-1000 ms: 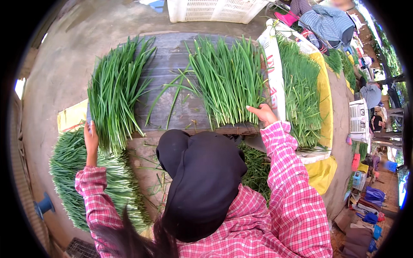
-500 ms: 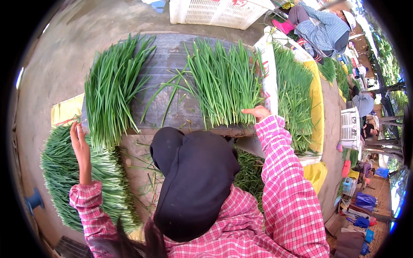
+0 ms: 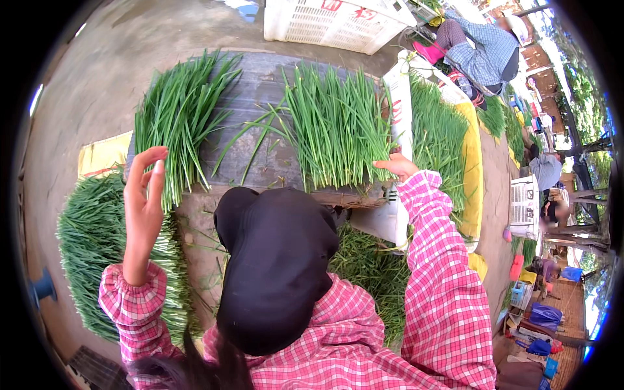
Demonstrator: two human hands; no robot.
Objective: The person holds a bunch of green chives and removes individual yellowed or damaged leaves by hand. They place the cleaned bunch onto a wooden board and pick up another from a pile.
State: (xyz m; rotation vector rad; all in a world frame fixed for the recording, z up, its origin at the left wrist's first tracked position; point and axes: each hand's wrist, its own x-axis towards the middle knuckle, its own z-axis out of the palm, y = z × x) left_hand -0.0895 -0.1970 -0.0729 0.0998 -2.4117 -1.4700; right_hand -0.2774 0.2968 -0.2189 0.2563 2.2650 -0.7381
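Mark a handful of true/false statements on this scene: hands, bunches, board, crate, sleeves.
1. Two green bunches, the left-hand bunch and the right-hand bunch, lie on the dark board. True.
2. The left hand grips stalks. False: it is open and holds nothing.
3. The right hand is at the pale stem ends of the right-hand bunch. True.
4. The crate beyond the board is blue. False: it is white.
5. The person's sleeves are pink-and-white checked. True.

I'm seeing a white crate (image 3: 335, 26) at 12 o'clock and a second crate (image 3: 524, 207) near 3 o'clock. A co-worker (image 3: 486, 57) is sitting toward 2 o'clock.
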